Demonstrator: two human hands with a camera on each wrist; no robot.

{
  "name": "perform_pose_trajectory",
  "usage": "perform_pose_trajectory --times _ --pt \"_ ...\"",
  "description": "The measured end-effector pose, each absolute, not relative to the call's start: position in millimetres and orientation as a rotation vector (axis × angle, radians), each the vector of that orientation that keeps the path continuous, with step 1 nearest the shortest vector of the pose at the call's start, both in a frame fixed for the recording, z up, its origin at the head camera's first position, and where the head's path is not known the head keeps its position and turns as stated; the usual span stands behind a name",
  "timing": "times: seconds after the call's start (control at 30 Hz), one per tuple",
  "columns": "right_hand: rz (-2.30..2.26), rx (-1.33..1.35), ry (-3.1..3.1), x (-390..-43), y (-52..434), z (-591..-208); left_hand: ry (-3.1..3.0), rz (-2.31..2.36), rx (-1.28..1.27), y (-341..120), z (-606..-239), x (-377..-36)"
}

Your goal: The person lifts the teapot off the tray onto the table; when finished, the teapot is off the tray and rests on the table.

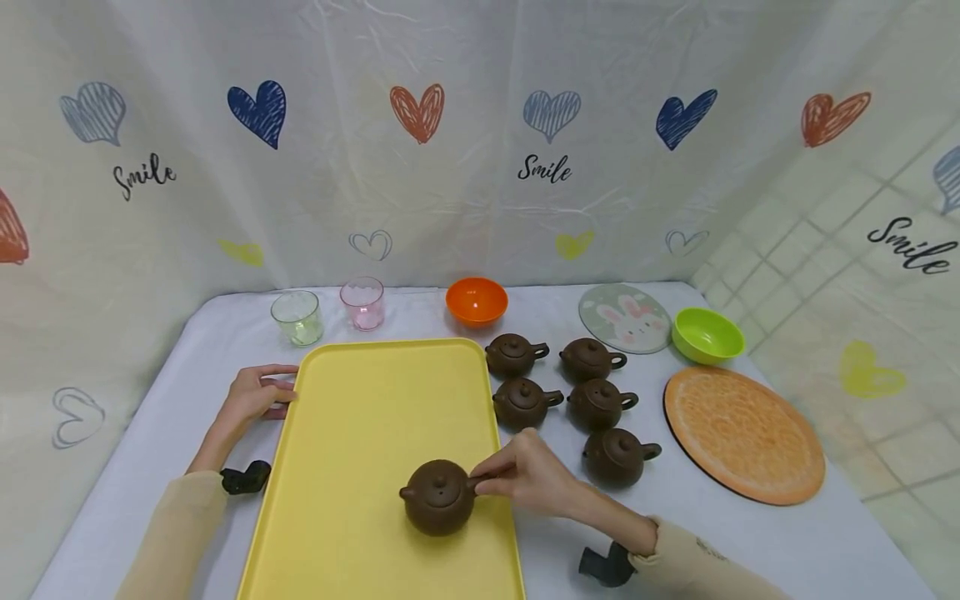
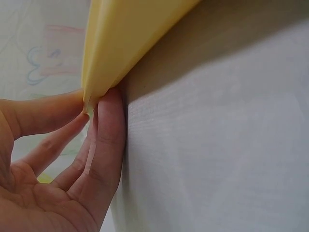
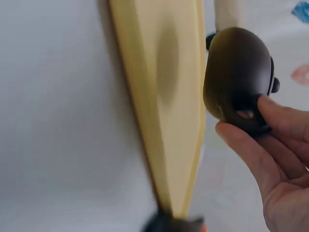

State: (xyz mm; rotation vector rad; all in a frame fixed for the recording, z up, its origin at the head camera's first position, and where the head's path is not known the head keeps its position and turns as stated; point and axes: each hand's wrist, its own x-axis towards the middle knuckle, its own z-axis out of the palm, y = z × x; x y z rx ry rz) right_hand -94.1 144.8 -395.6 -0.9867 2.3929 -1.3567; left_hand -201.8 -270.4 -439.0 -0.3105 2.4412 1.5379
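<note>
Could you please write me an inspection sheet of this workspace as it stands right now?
Surface: table under a white cloth.
Job's things: brown teapot over the yellow tray; whether it rests on it or is just above, cannot tell.
Clutter: five more teapots right of the tray, two glasses, orange bowl, green bowl, rabbit mat, orange round mat.
Hands: right hand pinches the teapot's handle; left hand holds the tray's left edge between its fingers.
Cables: nothing seen.
Surroundings: heart-printed curtain behind and at both sides.
</note>
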Motion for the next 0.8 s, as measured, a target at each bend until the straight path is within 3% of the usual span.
perform_pose_trajectory --times 0.37,0.8 --pt "-1.229 -0.904 2.539 -117 236 -386 2.459 1.525 -0.276 -271 -440 -202" --pt "-1.090 -0.899 2.598 -127 253 -396 2.461 1.538 -0.274 -269 -439 -200"
